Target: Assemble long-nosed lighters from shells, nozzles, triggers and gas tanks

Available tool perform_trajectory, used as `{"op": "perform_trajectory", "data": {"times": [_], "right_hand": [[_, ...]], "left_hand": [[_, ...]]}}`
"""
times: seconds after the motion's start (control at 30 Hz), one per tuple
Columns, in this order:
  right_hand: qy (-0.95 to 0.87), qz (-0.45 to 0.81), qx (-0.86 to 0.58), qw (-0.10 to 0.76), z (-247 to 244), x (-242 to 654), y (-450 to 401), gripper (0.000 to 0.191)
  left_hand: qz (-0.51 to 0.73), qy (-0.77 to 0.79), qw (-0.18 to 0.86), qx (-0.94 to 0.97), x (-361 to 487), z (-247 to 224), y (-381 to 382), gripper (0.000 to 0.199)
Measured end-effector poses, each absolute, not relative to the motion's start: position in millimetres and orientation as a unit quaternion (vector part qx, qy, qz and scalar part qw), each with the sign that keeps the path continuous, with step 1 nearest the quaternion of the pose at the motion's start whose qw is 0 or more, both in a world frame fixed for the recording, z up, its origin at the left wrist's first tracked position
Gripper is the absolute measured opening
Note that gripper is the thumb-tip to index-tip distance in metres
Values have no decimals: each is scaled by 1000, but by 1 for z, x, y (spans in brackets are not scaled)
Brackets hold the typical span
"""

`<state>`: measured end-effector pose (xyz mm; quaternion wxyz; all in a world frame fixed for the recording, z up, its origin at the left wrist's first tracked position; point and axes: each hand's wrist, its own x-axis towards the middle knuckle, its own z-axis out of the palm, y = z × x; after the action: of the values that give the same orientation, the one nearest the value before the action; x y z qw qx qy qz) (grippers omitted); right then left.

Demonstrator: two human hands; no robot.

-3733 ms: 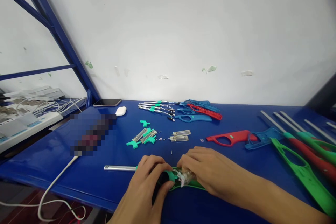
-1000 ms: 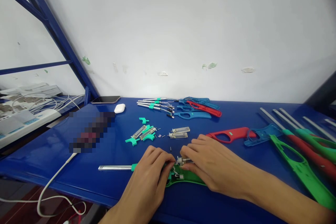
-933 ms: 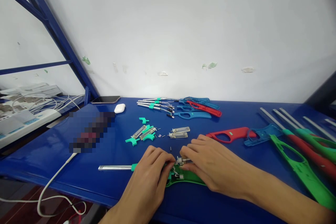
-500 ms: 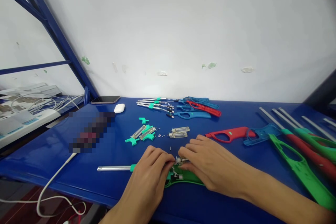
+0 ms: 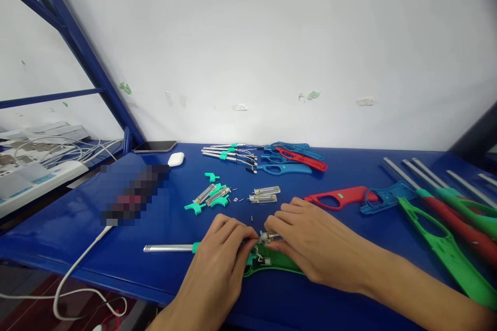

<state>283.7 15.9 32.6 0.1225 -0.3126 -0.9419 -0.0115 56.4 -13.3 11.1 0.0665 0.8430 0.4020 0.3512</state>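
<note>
A green handle shell [image 5: 277,261] lies near the table's front edge, with a silver tube [image 5: 169,248] extending to its left. White wires and a small black-and-white part [image 5: 264,261] show in the shell between my hands. My right hand [image 5: 303,238] is closed around a clear fuel tank [image 5: 268,237], whose left end points at my left fingertips. My left hand [image 5: 225,251] rests over the tube and shell, thumb and forefinger pinched at the tank's left end. Whatever sits in that pinch is too small to make out.
Behind my hands lie clear tanks [image 5: 266,198], teal triggers [image 5: 195,208] and tiny pins. Wired tubes [image 5: 223,155] and blue shells [image 5: 285,169] are farther back. Right: a red shell [image 5: 341,198] and long lighters [image 5: 446,212]. Left: a white case [image 5: 176,159] and a phone [image 5: 155,147].
</note>
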Motion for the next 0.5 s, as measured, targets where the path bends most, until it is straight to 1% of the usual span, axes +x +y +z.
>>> {"op": "perform_trajectory", "data": {"times": [0.27, 0.5], "right_hand": [[-944, -11, -306, 121, 34, 281, 17, 12], [-942, -6, -313, 123, 39, 285, 19, 16]], "left_hand": [[357, 388, 47, 848, 57, 11, -11, 18], [357, 417, 43, 835, 55, 11, -14, 14]]}}
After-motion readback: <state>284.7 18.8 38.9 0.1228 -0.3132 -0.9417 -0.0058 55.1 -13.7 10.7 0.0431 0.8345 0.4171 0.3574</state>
